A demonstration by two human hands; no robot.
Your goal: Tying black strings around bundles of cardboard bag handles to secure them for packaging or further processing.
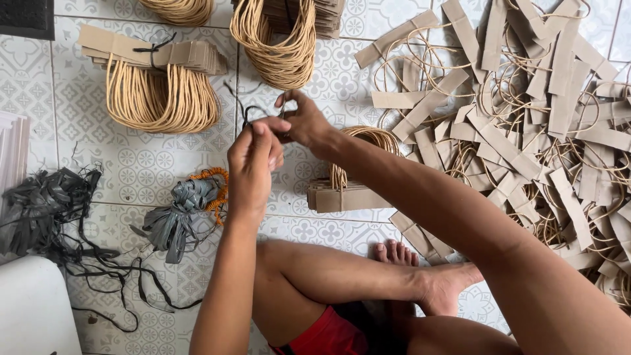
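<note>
We hold a thin black plastic tie strip [253, 113] above the patterned floor tiles [131, 158], pinched by our left hand [253, 164] and our right hand [303, 123], fingers pressed on it. Just beyond lies a small stack of brown paper handles with tan cord loops [348, 190]. Tied bundles [158, 85] crowd the far left, a loose heap of handles [526, 131] fills the right, and grey strip scraps [46, 204] lie near left.
</note>
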